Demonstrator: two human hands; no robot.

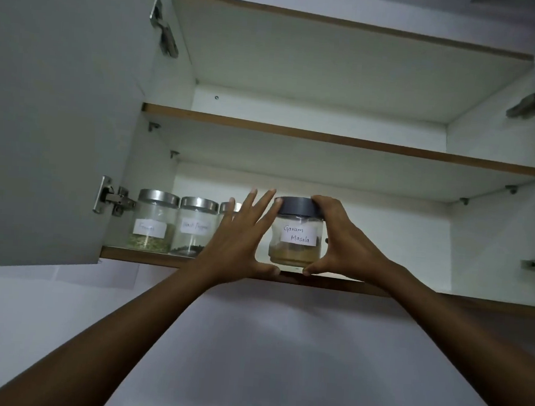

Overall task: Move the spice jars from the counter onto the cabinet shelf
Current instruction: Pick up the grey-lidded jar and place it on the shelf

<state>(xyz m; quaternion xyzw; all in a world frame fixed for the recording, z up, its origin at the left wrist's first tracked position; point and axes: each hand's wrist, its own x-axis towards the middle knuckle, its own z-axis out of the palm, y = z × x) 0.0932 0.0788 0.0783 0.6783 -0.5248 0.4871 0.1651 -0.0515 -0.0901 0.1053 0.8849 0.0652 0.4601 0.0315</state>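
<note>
Grey-lidded, the Garam Masala jar [297,234] stands near the front edge of the lower cabinet shelf [146,257]. The right hand [343,241] grasps it, lid to base, while the left hand [241,236], fingers straight, apparently steadies it beside the silver-lidded jars [154,222].

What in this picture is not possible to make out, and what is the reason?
Head view only:
- Third jar: mostly hidden behind the left hand; label and contents unseen.
- Labels on the first jar and second jar: too blurred to read.
- Counter: outside the frame; remaining jars cannot be counted.
- Right side of the Garam Masala jar: covered by the right hand.
</note>
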